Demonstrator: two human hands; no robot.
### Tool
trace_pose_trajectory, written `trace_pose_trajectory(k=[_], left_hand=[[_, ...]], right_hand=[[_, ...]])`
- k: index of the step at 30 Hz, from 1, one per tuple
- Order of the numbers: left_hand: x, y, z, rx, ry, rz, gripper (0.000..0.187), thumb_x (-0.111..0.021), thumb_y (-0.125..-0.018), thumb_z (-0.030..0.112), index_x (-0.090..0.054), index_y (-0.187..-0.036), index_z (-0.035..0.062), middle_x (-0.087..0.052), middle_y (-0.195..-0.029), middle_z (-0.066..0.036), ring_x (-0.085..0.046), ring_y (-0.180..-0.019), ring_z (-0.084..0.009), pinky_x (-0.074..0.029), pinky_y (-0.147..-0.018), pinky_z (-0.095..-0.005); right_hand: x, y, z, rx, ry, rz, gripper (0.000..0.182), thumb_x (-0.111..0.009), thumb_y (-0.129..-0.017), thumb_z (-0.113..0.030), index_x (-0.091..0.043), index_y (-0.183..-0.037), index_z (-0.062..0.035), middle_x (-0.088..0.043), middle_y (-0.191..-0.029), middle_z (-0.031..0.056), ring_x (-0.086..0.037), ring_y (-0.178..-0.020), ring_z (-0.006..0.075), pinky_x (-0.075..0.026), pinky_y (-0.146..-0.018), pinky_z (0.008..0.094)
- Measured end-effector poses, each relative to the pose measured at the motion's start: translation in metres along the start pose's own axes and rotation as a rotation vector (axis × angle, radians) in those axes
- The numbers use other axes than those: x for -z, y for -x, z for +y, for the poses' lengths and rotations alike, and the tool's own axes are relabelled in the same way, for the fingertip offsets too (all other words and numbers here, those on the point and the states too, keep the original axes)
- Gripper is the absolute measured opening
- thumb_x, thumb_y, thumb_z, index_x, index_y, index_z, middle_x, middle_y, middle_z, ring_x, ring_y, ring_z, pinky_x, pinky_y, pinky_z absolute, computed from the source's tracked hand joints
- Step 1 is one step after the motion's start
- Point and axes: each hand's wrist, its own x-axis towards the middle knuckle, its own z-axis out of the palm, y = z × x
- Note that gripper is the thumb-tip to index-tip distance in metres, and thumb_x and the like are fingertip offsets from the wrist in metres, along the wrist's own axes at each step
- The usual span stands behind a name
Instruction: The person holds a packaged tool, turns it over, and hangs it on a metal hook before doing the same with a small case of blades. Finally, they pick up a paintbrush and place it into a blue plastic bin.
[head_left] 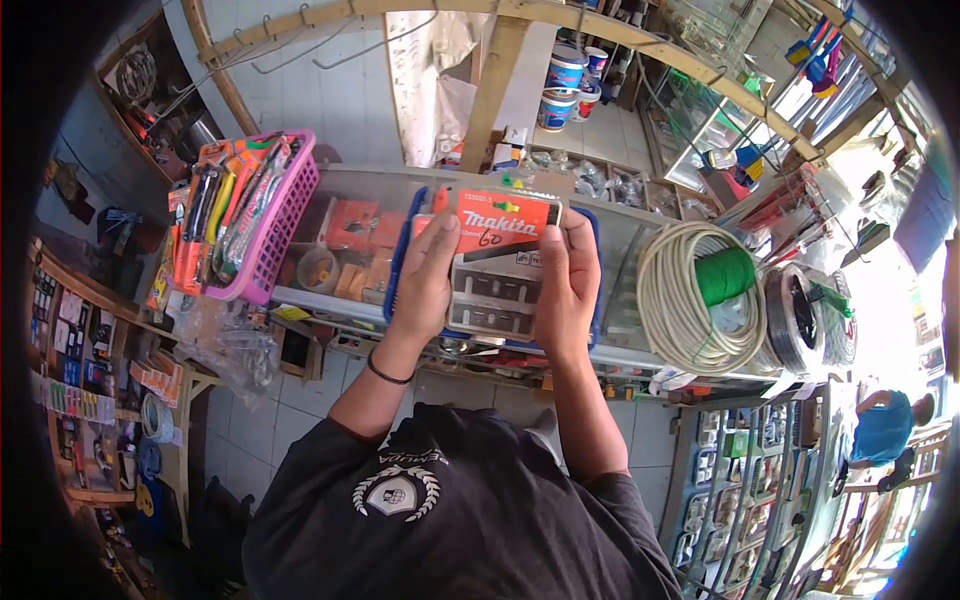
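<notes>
Both hands hold a Makita blade pack (497, 268) above the counter. Its label is orange and black with "60" handwritten on it, and flat slotted metal blades show through the clear lower part. My left hand (425, 275) is closed on the pack's left edge, thumb on the front. On the opposite edge my right hand (569, 285) grips it, its thumb near the label's corner. Under the pack and hands lies a blue tray (594, 335), mostly hidden. What else the tray holds is hard to make out.
A pink basket (268, 230) of packaged tools stands on the left of the glass counter (340, 185). Coiled white cable (665, 310) with green twine (724, 276) and a black wire spool (790, 310) sit right. Hooks hang overhead. A person in blue (882, 428) is far right.
</notes>
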Motion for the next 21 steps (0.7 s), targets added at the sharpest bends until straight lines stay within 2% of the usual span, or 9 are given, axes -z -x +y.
trace_pose_trajectory(k=[2, 5, 6, 11, 14, 15, 18, 21], left_hand=[[-0.033, 0.003, 0.008, -0.063, -0.068, 0.023, 0.043, -0.045, -0.113, 0.035, -0.062, -0.128, -0.0019, -0.070, -0.121, -0.009, -0.063, -0.112, -0.0125, -0.048, -0.100, -0.0291], [-0.079, -0.004, 0.008, -0.133, -0.097, 0.010, 0.041, -0.046, -0.113, 0.033, -0.062, -0.128, -0.0017, -0.070, -0.121, -0.009, -0.065, -0.111, -0.0132, -0.049, -0.100, -0.0298], [-0.093, -0.006, 0.009, -0.134, -0.089, -0.045, 0.042, -0.046, -0.113, 0.033, -0.061, -0.129, -0.0021, -0.070, -0.123, -0.010, -0.065, -0.112, -0.0133, -0.050, -0.100, -0.0296], [-0.182, -0.007, 0.006, -0.194, -0.008, -0.013, 0.043, -0.045, -0.113, 0.033, -0.060, -0.131, -0.0033, -0.070, -0.123, -0.011, -0.065, -0.113, -0.0139, -0.050, -0.101, -0.0299], [-0.213, -0.009, -0.008, -0.217, 0.000, -0.031, 0.044, -0.043, -0.113, 0.030, -0.058, -0.136, -0.0044, -0.068, -0.126, -0.013, -0.066, -0.115, -0.0178, -0.050, -0.102, -0.0331], [-0.224, -0.008, -0.011, -0.225, 0.011, -0.036, 0.043, -0.045, -0.113, 0.032, -0.060, -0.132, -0.0035, -0.069, -0.124, -0.011, -0.064, -0.114, -0.0139, -0.048, -0.102, -0.0300], [-0.247, -0.007, -0.017, -0.267, -0.076, 0.008, 0.043, -0.044, -0.113, 0.033, -0.060, -0.132, -0.0028, -0.068, -0.123, -0.009, -0.063, -0.112, -0.0129, -0.048, -0.101, -0.0292], [-0.260, -0.007, -0.015, -0.297, -0.176, -0.041, 0.043, -0.044, -0.113, 0.033, -0.060, -0.134, -0.0025, -0.068, -0.124, -0.008, -0.062, -0.113, -0.0124, -0.047, -0.102, -0.0289]], right_hand=[[0.014, -0.003, -0.022, 0.056, -0.016, -0.045, 0.027, -0.050, -0.112, -0.019, -0.055, -0.130, 0.0005, -0.069, -0.117, 0.0076, -0.062, -0.106, 0.0087, -0.048, -0.096, 0.0260], [0.047, -0.014, -0.056, 0.133, 0.001, -0.091, 0.029, -0.051, -0.112, -0.018, -0.052, -0.133, 0.0012, -0.067, -0.120, 0.0080, -0.061, -0.110, 0.0091, -0.047, -0.099, 0.0264], [0.058, -0.018, -0.067, 0.162, 0.018, -0.091, 0.029, -0.050, -0.112, -0.018, -0.052, -0.134, 0.0011, -0.067, -0.121, 0.0081, -0.060, -0.111, 0.0093, -0.046, -0.099, 0.0264], [0.117, -0.033, -0.120, 0.220, 0.005, -0.156, 0.033, -0.051, -0.111, -0.020, -0.050, -0.135, 0.0021, -0.065, -0.124, 0.0093, -0.060, -0.112, 0.0113, -0.045, -0.101, 0.0272], [0.148, -0.036, -0.140, 0.226, -0.020, -0.180, 0.031, -0.050, -0.111, -0.019, -0.050, -0.134, 0.0024, -0.065, -0.124, 0.0097, -0.060, -0.112, 0.0117, -0.045, -0.102, 0.0273], [0.158, -0.036, -0.145, 0.230, -0.007, -0.190, 0.030, -0.050, -0.111, -0.018, -0.050, -0.133, 0.0024, -0.065, -0.124, 0.0099, -0.060, -0.113, 0.0121, -0.045, -0.103, 0.0279], [0.179, -0.039, -0.157, 0.270, 0.003, -0.200, 0.028, -0.049, -0.112, -0.017, -0.050, -0.132, 0.0024, -0.065, -0.123, 0.0099, -0.060, -0.114, 0.0125, -0.044, -0.104, 0.0284], [0.193, -0.041, -0.164, 0.280, 0.011, -0.195, 0.029, -0.045, -0.112, -0.013, -0.050, -0.135, 0.0045, -0.063, -0.124, 0.0109, -0.056, -0.116, 0.0138, -0.042, -0.104, 0.0285]])
